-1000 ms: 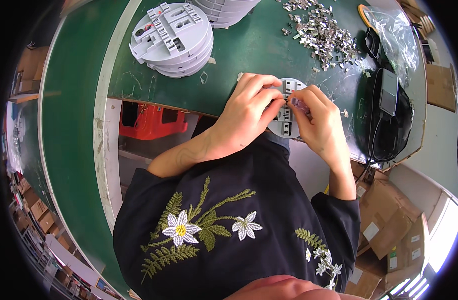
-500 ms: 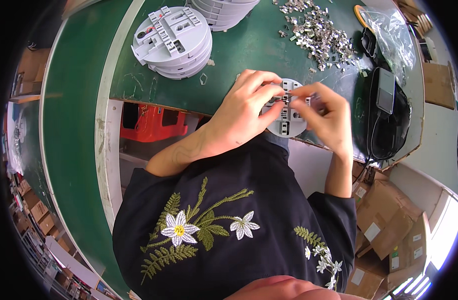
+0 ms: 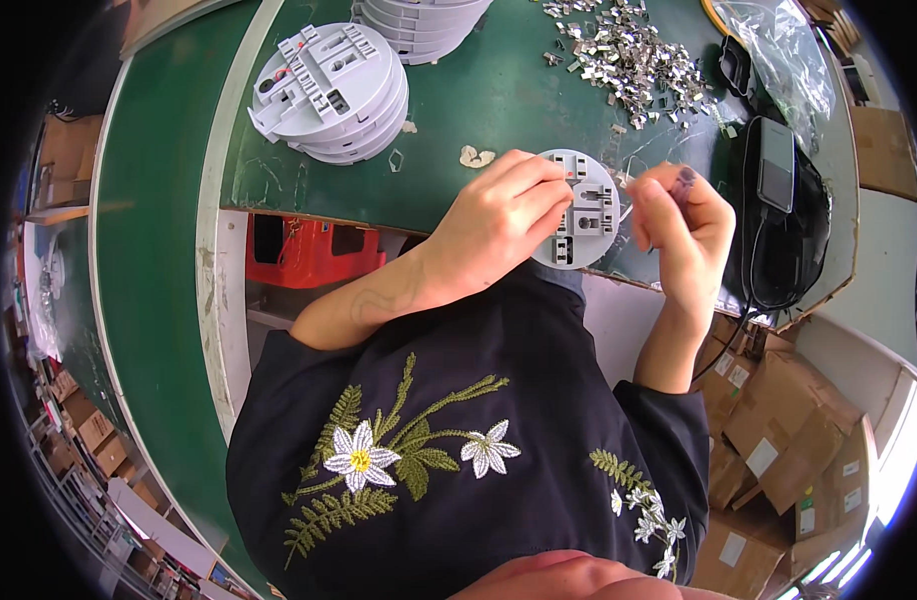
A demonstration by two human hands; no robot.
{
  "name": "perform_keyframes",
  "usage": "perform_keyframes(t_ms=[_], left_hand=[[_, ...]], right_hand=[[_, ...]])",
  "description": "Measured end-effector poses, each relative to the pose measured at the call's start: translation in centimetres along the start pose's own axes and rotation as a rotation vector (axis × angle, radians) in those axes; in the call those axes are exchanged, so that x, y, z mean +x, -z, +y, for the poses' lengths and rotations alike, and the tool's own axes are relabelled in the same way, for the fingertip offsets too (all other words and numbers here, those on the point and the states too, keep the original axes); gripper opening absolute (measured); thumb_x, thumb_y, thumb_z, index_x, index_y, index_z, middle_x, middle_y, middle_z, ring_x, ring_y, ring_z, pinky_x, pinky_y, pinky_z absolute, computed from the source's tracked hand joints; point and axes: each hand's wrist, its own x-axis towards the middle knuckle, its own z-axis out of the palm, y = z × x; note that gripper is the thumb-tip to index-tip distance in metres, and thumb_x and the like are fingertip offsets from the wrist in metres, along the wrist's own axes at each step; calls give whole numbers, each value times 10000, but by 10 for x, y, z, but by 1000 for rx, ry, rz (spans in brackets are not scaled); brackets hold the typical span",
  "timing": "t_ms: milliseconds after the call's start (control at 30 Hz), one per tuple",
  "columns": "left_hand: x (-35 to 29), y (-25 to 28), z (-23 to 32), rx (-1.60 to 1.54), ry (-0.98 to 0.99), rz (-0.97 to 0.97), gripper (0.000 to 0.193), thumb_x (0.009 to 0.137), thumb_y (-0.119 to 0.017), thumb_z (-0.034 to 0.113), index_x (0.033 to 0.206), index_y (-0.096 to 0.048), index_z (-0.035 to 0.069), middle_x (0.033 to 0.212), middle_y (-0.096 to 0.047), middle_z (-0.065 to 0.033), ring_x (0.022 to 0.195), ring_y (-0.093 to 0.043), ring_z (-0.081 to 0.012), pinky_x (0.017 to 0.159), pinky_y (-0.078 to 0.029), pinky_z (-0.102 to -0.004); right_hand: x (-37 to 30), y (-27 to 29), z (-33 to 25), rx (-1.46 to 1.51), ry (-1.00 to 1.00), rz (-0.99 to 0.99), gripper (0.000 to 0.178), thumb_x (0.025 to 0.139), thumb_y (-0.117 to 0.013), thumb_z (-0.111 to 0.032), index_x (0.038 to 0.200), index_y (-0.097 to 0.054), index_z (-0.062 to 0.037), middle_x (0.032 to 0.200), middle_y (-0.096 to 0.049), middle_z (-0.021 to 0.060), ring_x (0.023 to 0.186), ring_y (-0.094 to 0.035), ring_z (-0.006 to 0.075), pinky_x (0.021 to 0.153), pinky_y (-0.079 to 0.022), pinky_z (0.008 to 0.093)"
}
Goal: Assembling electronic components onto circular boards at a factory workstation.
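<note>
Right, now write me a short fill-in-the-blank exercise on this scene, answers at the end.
1. In the picture, the right hand is to the ____ of the single gray disc, while the left hand overlaps it.
2. The front stack of gray discs is to the ____ of the pile of metal pieces.
3. The plastic item below the green table is ____.
4. The large embroidered flower has ____ petals.

Missing words: right; left; red; white.
</note>
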Motion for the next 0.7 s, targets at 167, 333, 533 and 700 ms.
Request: perform_keyframes(t_ms=[167, 333, 533, 700], left_hand=[[-2, -1, 1, -26, 21, 32, 183, 762, -692, -94, 919, -671, -2, 981, -660, -60, 823, -601, -211, 715, -506, -298], [-7, 8, -9, -155, 77, -75, 245, 747, -715, -60, 980, -676, 3, 1069, -662, -74, 902, -609, -227, 779, -511, -318], [-3, 16, -4, -227, 138, -68, 411, 706, -763, 21, 1104, -664, 16, 1262, -618, -98, 1080, -586, -261, 932, -489, -365], [-10, 11, -9, -243, 140, -124, 520, 675, -784, 71, 1173, -642, 28, 1369, -558, -103, 1187, -538, -277, 1021, -445, -391]], right_hand=[[10, -7, 1, 498, 87, 23, 338, 969, -499, -181, 644, -443, -108, 568, -394, -22, 494, -284, 95, 445, -248, 221], [16, -18, 9, 742, 86, -169, 430, 1002, -431, -304, 609, -340, -157, 517, -310, -37, 490, -230, 89, 444, -204, 237], [16, -32, 30, 651, 125, -216, 460, 1019, -402, -344, 599, -326, -171, 477, -250, -50, 477, -205, 83, 445, -186, 249], [16, -34, 37, 626, 154, -217, 479, 1029, -390, -352, 591, -321, -170, 475, -247, -50, 467, -187, 83, 447, -171, 260]])
